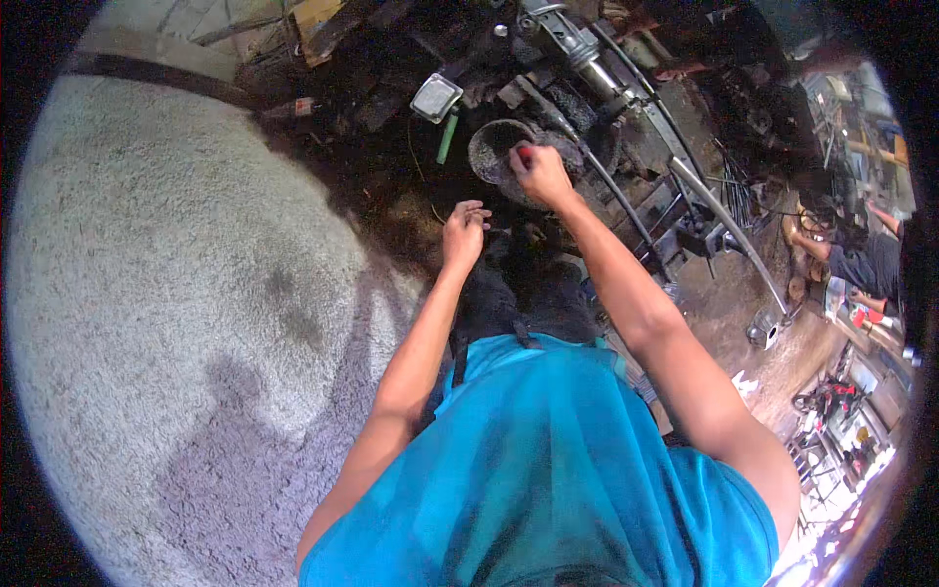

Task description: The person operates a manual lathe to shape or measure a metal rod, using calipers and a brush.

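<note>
My right hand (544,178) reaches over a round, dark metal bowl (481,155) with greyish contents. Its fingers are closed around a small red object (525,154), mostly hidden by the hand, so its kind does not show. Nearer to me and to the left hangs my left hand (466,235), fingers loosely bent and apart, with nothing visible in them. Beyond that hand lies a green stick-like handle (447,137). A squarish, pale metal container (436,98) sits just past the handle's far end.
At the left rises a large, rough grey surface (176,245) with my shadow on it. Metal machinery (592,68) and a long pipe (719,210) extend along the right. Another person's arm (807,242) shows at the far right, near a red machine (833,393).
</note>
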Available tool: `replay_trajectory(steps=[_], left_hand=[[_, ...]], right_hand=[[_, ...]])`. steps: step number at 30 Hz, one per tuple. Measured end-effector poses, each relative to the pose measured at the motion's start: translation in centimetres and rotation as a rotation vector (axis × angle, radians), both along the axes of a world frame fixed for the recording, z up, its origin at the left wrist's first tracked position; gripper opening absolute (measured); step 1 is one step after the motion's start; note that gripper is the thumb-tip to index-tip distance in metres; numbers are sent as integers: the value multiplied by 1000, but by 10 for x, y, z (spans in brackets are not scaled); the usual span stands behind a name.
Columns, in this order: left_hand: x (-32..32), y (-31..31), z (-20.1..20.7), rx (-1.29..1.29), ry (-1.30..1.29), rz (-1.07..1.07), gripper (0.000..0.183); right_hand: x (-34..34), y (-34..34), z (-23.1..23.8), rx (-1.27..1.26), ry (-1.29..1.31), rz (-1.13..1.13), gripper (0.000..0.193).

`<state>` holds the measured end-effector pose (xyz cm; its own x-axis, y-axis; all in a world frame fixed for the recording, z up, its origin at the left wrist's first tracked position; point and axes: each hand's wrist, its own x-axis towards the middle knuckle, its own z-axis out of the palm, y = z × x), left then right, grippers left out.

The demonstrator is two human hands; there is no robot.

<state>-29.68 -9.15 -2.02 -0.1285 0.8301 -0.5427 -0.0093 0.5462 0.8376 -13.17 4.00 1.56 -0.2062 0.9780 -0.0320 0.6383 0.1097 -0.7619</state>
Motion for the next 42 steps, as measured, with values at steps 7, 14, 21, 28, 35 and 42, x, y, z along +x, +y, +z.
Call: replay_trajectory(steps=[7,14,21,28,35,42], left_hand=[[64,38,65,297,551,-282,23],[125,73,25,598,903,-974,24],[128,80,1,746,1076,-1033,14],[165,100,59,864,442,-471,14],[261,132,47,457,37,-93,16],[320,131,38,454,194,-57,10]], right_hand=[[61,3,73,-160,506,-378,26],[142,-111,141,-298,715,-645,22],[173,-190,142,-227,711,-911,24],[225,-201,216,-31,722,-892,33],[329,-121,247,392,661,-825,34],[390,-28,210,67,683,-666,31]])
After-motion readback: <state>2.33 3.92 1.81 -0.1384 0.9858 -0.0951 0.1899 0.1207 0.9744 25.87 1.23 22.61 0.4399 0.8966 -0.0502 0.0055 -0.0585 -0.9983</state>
